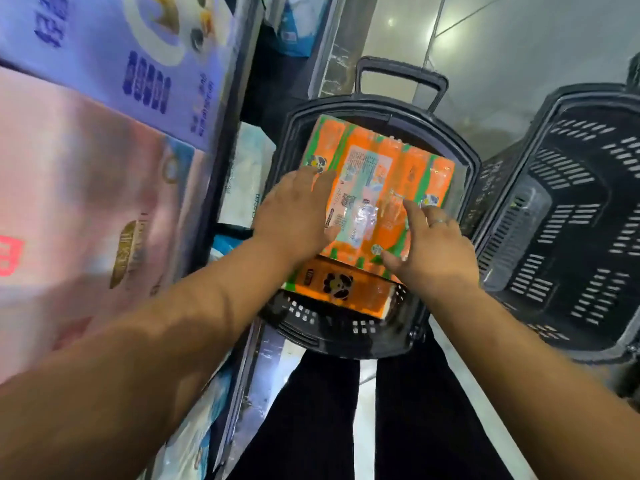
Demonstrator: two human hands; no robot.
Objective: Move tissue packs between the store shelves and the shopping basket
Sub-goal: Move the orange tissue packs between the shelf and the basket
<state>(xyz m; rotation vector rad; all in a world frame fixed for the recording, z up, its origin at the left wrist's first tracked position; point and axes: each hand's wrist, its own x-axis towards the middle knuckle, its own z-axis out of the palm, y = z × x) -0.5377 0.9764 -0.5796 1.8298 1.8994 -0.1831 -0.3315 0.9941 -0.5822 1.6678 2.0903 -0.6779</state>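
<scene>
Head view: the orange tissue pack (377, 188) lies flat in the black shopping basket (464, 157) at frame centre. The left hand (294, 213) rests on its left half with the fingers straight. The right hand (436, 247) touches its lower right corner with the fingers spread. Neither hand grips it. Judged step: seating the pack. The next move calls for lifting both palms clear.

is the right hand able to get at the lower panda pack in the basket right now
Probably only at the near end of the lower panda pack, just below the right hand; the larger orange tissue pack covers the rest.
</scene>
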